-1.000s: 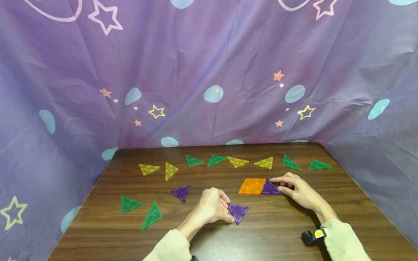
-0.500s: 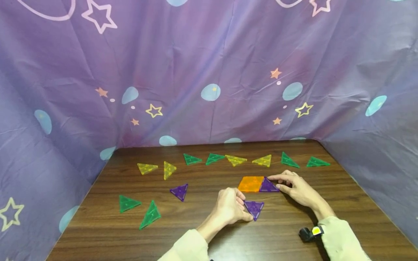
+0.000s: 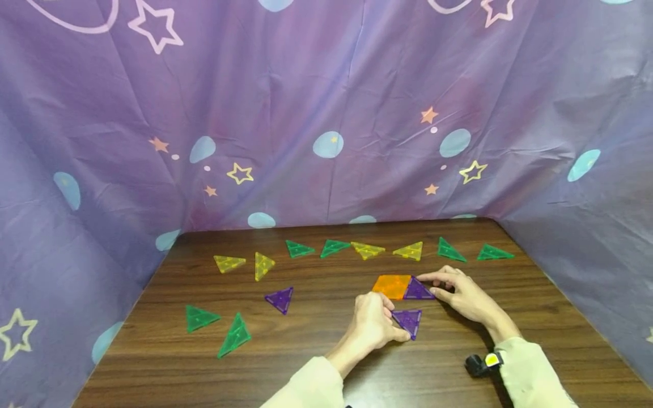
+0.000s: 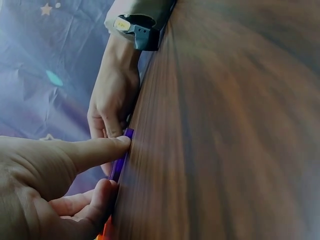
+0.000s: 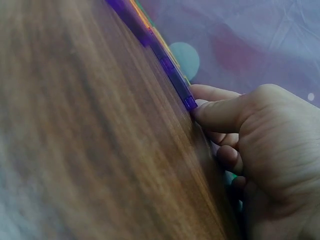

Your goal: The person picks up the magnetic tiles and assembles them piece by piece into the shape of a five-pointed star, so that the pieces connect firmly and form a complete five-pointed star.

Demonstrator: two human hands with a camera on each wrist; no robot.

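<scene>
My left hand (image 3: 374, 322) pinches a purple translucent triangle tile (image 3: 408, 321) between thumb and fingers, one point toward me. In the left wrist view that purple tile (image 4: 119, 167) shows edge-on, low along the tabletop. Just beyond it lies an orange square tile (image 3: 391, 286), its front left corner partly hidden by my left hand. A second purple triangle tile (image 3: 417, 289) sits against the orange tile's right side. My right hand (image 3: 468, 296) holds this second triangle at its right side, index finger by the top point and thumb at the lower right corner, also seen in the right wrist view.
A third purple triangle (image 3: 280, 300) lies left of my hands. Green triangles (image 3: 236, 335) lie at the front left. Along the back runs a row of more green triangles (image 3: 450, 249) and yellow triangles (image 3: 410, 251). A purple patterned curtain (image 3: 285, 141) surrounds the wooden table (image 3: 326, 368).
My left hand has slid its purple triangle to the right, up to just in front of the orange square and second triangle, turning it slightly. My right hand has kept its place.
</scene>
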